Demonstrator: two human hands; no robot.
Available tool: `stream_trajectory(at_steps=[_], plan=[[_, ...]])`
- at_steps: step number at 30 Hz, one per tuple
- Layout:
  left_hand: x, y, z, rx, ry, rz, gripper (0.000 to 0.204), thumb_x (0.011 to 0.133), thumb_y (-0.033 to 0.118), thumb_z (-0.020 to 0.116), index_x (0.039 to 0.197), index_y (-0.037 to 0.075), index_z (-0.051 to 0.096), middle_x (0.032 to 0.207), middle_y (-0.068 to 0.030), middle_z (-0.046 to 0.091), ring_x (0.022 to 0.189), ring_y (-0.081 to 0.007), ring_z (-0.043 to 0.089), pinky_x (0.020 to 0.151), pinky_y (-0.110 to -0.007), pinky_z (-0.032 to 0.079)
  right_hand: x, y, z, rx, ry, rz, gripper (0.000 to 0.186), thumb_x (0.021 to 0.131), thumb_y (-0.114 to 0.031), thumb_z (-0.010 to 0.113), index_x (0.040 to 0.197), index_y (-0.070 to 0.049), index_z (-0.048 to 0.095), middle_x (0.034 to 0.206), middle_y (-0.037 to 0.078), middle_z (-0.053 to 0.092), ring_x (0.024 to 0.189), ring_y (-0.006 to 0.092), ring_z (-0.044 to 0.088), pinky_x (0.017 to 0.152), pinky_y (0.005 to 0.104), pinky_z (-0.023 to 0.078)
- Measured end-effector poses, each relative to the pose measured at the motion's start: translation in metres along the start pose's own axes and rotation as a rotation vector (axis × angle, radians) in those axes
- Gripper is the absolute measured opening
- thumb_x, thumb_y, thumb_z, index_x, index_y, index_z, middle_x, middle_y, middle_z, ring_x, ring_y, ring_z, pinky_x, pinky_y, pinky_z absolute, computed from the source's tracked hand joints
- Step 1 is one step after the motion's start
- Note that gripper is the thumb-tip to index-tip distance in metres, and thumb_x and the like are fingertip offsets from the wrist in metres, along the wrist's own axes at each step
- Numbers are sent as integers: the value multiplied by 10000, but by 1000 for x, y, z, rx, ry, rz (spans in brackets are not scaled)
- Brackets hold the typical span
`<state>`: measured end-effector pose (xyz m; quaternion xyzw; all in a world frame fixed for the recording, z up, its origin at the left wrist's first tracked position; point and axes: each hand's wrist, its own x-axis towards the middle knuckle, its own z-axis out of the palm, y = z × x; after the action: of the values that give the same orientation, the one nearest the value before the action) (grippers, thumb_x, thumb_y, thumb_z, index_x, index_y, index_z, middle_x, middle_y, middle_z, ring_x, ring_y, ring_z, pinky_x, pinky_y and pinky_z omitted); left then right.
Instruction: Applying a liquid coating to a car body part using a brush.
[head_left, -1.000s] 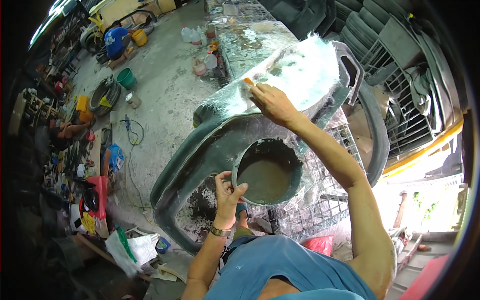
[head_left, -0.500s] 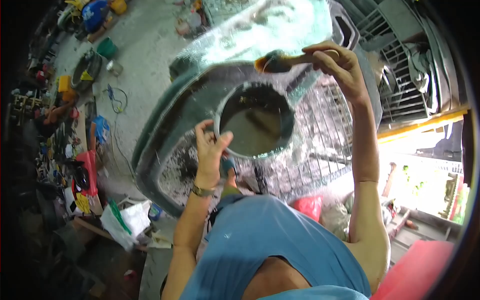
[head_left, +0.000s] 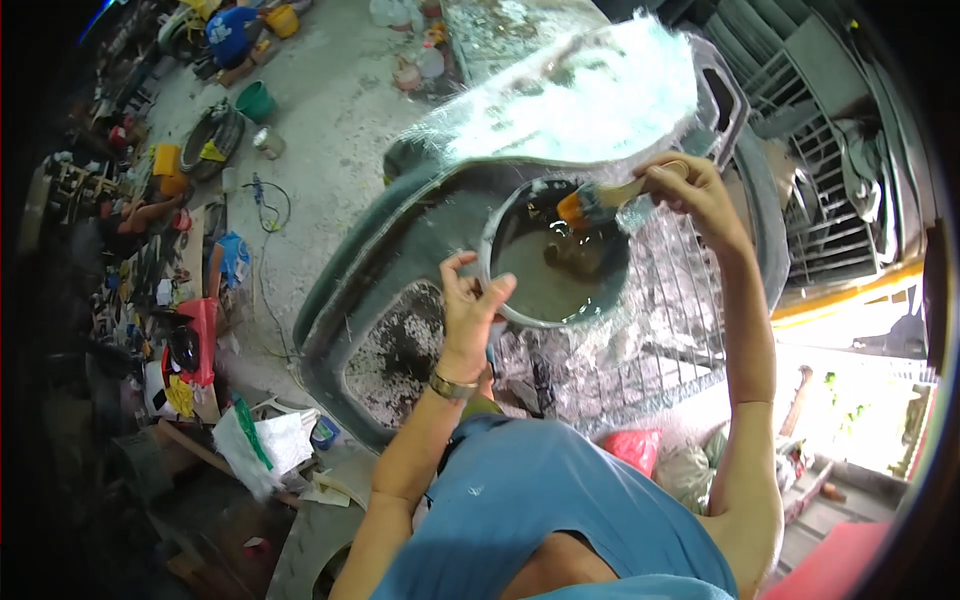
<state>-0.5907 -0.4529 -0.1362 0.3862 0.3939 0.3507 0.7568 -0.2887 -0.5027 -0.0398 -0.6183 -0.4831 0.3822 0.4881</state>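
Observation:
My left hand (head_left: 475, 310) grips the left rim of a round bucket (head_left: 488, 250), its thumb over the edge. Murky grey-brown liquid (head_left: 540, 275) lies in the bucket. Above the bucket's far right rim, my right hand (head_left: 690, 195) pinches the wooden handle of a paintbrush (head_left: 600, 202). The brush's orange-tipped bristles point left, over the bucket's opening. Beyond the bucket, a whitish fibre mat (head_left: 590, 95) covers the far end of a large dark-green moulded shell (head_left: 345, 285).
A metal grating (head_left: 665, 300) lies to the right of the bucket. Tools and clutter crowd the left side, with a tyre (head_left: 213, 140), a green bucket (head_left: 255, 101) and a red plastic piece (head_left: 203, 340). At lower right sit a red bag (head_left: 632, 450) and pale sacks (head_left: 685, 478).
My right hand has lowered the paintbrush from beyond the bucket's far rim to over its opening. My left hand still holds the rim; the whole view has shifted.

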Motion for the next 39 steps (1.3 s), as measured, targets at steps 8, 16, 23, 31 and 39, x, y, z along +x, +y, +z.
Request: stream_trajectory(at_steps=[8,16,23,31,39], plan=[[-7,4,4,-2,-41,-2,628,804,190,739,1261,78,322,927,-58,570,768,-94,595,591,-208,516,130,16,19,58,2,-123,262,937,-254,605,1063,-34,670,704,-22,580,538,14,406,472,174,305],[-8,0,-5,42,-44,-43,651,795,193,748,1270,77,318,946,-72,541,802,-100,587,607,-205,524,180,46,50,-60,29,-133,244,928,-263,614,1020,-50,688,695,-9,594,533,29,417,450,188,309],[-7,-6,-7,63,-73,-67,670,790,195,757,1277,75,313,944,-66,524,800,-94,575,610,-203,517,191,51,11,-8,93,-39,214,918,-276,633,992,-83,688,704,-20,574,539,34,409,439,195,300],[-10,-4,-3,97,-90,-70,675,790,196,757,1279,83,304,960,-75,529,812,-102,578,623,-218,534,199,62,-16,73,106,17,203,919,-270,639,992,-83,665,717,-7,591,542,33,411,438,187,284],[-6,-6,1,106,-94,-86,641,804,180,742,1268,86,309,930,-58,542,780,-91,588,599,-212,527,178,61,-59,33,291,-65,207,911,-283,646,1002,-99,676,711,-16,607,531,33,426,422,179,298]])
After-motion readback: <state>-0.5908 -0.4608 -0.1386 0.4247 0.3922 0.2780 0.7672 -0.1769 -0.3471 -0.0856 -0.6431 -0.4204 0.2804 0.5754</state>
